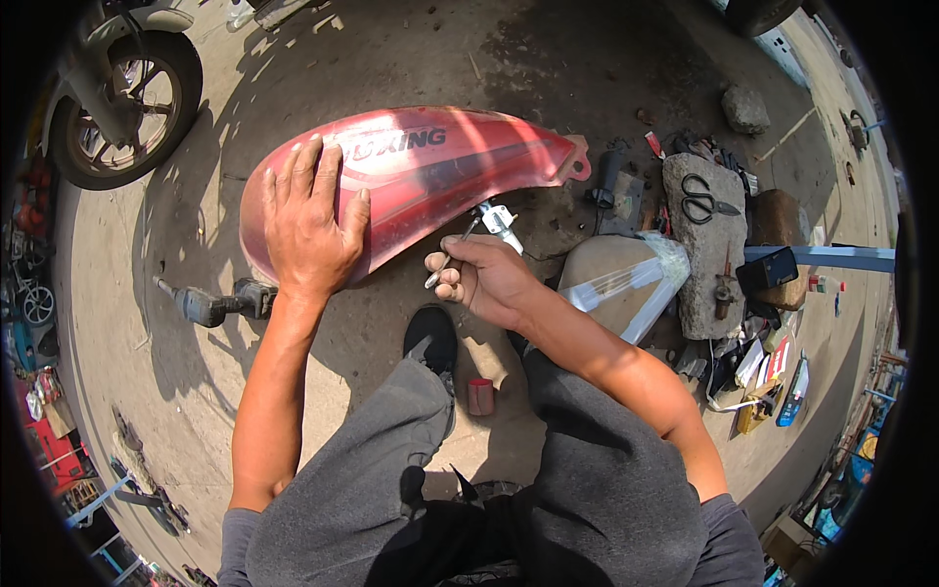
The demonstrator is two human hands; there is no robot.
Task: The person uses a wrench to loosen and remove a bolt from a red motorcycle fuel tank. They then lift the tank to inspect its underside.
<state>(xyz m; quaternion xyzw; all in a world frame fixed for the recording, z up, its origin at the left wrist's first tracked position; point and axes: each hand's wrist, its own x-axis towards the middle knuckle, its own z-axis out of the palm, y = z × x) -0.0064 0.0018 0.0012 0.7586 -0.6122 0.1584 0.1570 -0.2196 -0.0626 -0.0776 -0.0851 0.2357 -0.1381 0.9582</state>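
A red motorcycle fuel tank (460, 166) lies on its side on the ground in front of me. My left hand (311, 230) rests flat on its left end, fingers stretched out. In my right hand (494, 279), near the tank's lower edge, the fingers are closed round a slim shiny metal tool (436, 275); its exact kind is too small to make out. Just beyond these fingers, a whitish metal fitting that looks like a fuel valve (502, 223) sticks out from under the tank. How the tool's far end meets the fitting is unclear.
A cordless power tool (210, 305) lies left of the tank. To the right, a stone slab (702, 293) bears black scissors (700, 200), beside a plastic-wrapped rounded piece (606, 274). A small red cylinder (480, 396) stands between my feet. A motorcycle wheel (181, 108) is at upper left.
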